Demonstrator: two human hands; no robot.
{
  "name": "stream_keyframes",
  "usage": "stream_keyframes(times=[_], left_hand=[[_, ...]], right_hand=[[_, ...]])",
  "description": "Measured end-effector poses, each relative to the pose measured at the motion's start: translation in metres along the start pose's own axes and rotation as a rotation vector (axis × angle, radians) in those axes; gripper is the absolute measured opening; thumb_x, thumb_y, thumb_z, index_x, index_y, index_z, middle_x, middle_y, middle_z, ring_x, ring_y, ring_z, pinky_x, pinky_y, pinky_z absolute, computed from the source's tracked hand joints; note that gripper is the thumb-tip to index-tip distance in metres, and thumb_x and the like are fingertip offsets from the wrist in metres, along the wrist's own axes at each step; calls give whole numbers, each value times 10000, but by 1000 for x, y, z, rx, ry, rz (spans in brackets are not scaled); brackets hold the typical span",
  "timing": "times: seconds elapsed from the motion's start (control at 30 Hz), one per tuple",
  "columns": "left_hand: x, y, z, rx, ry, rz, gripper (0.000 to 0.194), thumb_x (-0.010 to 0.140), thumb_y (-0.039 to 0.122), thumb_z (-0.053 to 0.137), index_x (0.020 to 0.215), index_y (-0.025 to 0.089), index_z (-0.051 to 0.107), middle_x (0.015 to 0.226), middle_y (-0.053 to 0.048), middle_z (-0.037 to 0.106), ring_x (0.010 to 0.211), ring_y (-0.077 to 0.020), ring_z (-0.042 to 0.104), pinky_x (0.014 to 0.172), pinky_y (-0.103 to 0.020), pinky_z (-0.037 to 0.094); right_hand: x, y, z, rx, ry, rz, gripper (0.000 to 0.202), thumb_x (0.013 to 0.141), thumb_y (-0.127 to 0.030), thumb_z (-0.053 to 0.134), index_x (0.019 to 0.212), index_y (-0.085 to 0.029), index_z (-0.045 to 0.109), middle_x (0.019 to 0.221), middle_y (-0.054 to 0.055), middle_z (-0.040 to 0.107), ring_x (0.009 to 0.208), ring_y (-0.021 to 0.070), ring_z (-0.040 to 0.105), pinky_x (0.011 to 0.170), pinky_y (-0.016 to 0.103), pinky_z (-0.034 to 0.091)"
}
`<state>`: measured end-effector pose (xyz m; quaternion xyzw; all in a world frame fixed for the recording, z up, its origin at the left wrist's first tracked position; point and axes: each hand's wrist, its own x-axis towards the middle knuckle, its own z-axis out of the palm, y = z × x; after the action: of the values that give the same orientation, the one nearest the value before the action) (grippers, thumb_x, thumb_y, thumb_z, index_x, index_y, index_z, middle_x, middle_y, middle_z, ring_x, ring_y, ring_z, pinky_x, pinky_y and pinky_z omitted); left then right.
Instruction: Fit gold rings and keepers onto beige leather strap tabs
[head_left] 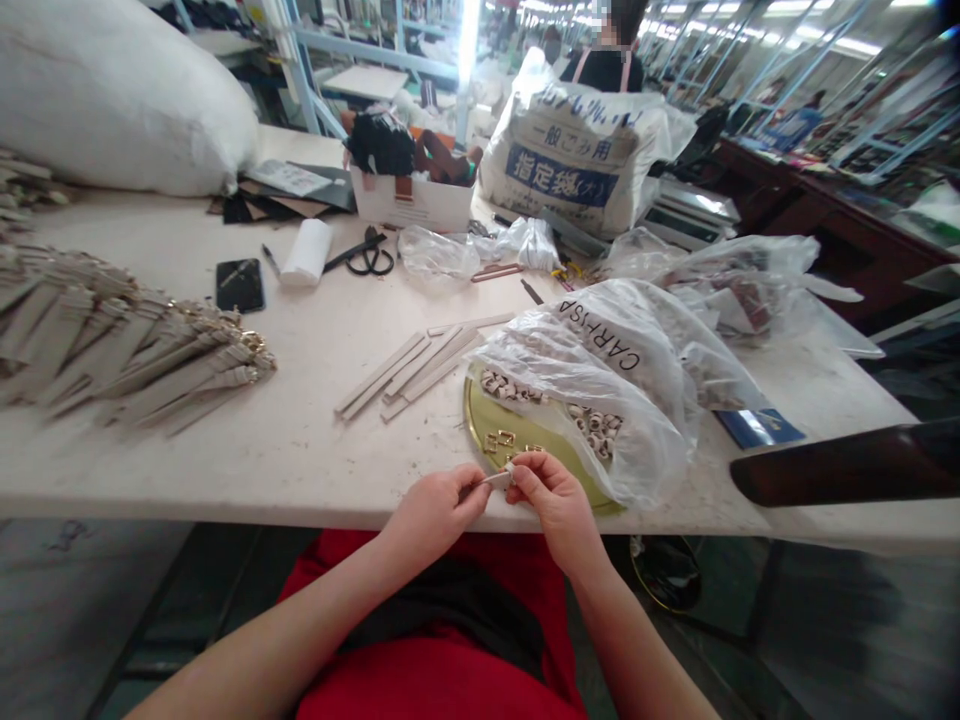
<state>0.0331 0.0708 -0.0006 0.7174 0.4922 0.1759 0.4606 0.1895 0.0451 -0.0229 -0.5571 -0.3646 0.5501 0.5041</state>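
My left hand (439, 510) pinches one end of a light beige strip (496, 481) at the table's front edge. The fingers of my right hand (551, 500) are closed on its other end, around what looks like a small beige loop. Just beyond my hands, a yellow-green round tray (486, 425) holds several gold buckles (506, 438) and many small beige loops (596, 430). A clear plastic bag (637, 350) covers part of the tray. Several loose beige strips (405, 375) lie on the table left of it.
A large pile of buckled strips (135, 340) lies at the left. Behind are black scissors (369, 258), a white roll (306, 252), a white box (412, 203) and a full printed sack (570, 160). A dark brown bar (840, 465) juts in at the right. A person (607, 65) is beyond the sack.
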Motion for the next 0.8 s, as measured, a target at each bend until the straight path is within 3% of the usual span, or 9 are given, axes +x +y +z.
stream_keyframes(times=[0.17, 0.27, 0.37, 0.43, 0.57, 0.67, 0.8], left_hand=[[0, 4, -2, -134, -53, 4, 243, 810, 306, 398, 702, 164, 563, 551, 42, 504, 532, -90, 439, 527, -191, 327], [-3, -1, -1, -267, -80, 10, 203, 801, 266, 413, 928, 163, 533, 682, 22, 585, 617, -97, 507, 580, -192, 373], [-5, -9, -1, -371, -99, -5, 284, 790, 211, 410, 1069, 166, 434, 777, -1, 626, 664, -101, 542, 610, -204, 397], [-6, -13, 0, -368, -69, -24, 259, 794, 204, 401, 1049, 166, 423, 756, -2, 630, 631, -99, 535, 590, -208, 390], [-7, -13, -1, -344, -16, -28, 216, 798, 220, 414, 1008, 170, 423, 761, -3, 632, 592, -93, 521, 565, -205, 377], [-9, -12, -1, -335, -24, -24, 200, 799, 256, 440, 982, 178, 428, 761, 3, 630, 600, -96, 533, 577, -207, 389], [-10, -14, -1, -219, -14, -63, 213, 791, 322, 466, 951, 181, 454, 708, 12, 615, 608, -119, 550, 569, -219, 391]], right_hand=[[-5, 0, 6, -143, -59, -85, 239, 709, -363, 633, 857, -177, 609, 608, -23, 574, 575, 117, 526, 582, 250, 414], [-5, 1, 6, -110, -20, -38, 234, 715, -381, 631, 828, -180, 593, 599, -31, 559, 570, 113, 519, 593, 250, 407], [-8, 0, 8, -59, -22, 25, 251, 687, -394, 665, 794, -188, 569, 590, -38, 549, 548, 108, 508, 585, 249, 406], [-12, -1, 11, -15, -51, 25, 274, 675, -419, 675, 784, -192, 568, 605, -30, 559, 560, 115, 513, 589, 254, 413], [-19, -1, 16, 155, -90, 12, 386, 776, -550, 498, 750, -177, 596, 691, 23, 589, 625, 137, 526, 619, 280, 431], [-20, 3, 17, 203, -113, 127, 279, 760, -460, 585, 772, -181, 597, 704, -2, 572, 603, 101, 485, 589, 233, 405], [-19, 9, 15, 246, -251, 282, 265, 711, -384, 667, 869, -180, 604, 688, -23, 555, 555, 67, 430, 538, 191, 352]])
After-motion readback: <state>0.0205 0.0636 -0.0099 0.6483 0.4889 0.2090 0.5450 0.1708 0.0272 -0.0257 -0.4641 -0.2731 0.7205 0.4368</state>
